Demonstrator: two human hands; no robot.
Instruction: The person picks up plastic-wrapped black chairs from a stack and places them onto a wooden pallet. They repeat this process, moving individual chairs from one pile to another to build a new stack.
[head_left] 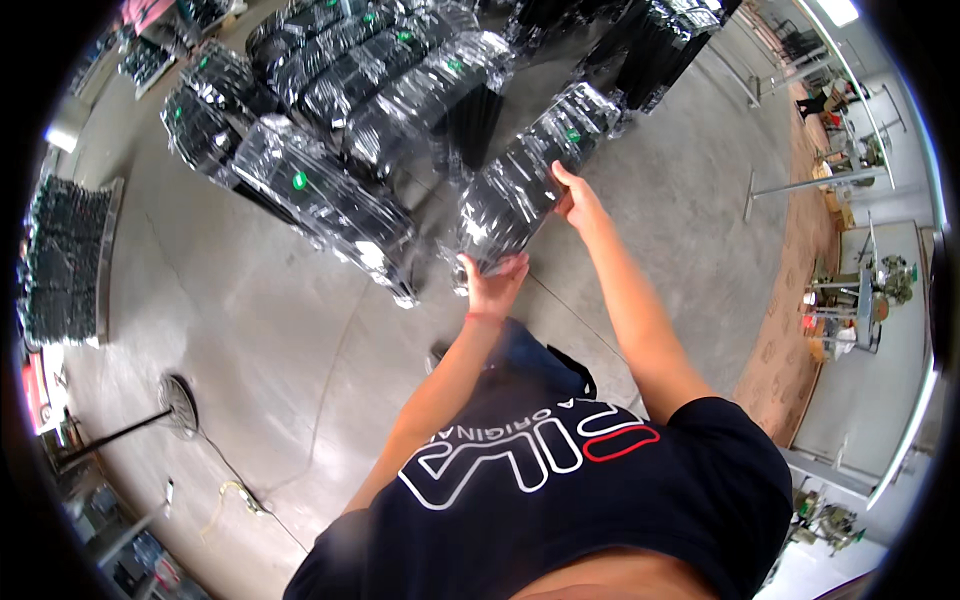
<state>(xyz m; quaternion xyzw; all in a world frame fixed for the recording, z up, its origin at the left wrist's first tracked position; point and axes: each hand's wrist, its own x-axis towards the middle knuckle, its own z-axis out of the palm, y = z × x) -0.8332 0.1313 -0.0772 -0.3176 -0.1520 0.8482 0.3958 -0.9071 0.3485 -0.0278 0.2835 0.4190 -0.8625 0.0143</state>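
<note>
Your left hand (pixel 493 285) holds the near end and your right hand (pixel 580 203) the right side of 1 long black bundle (pixel 525 175) in shiny, wrinkled film (pixel 492 208) with 1 green sticker (pixel 573 135).

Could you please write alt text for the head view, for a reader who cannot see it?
A person's left hand touches the near end of a film-wrapped black bundle while the right hand grips its right side. Similar wrapped bundles sit on the grey floor ahead; a round fan is at lower left.
</note>
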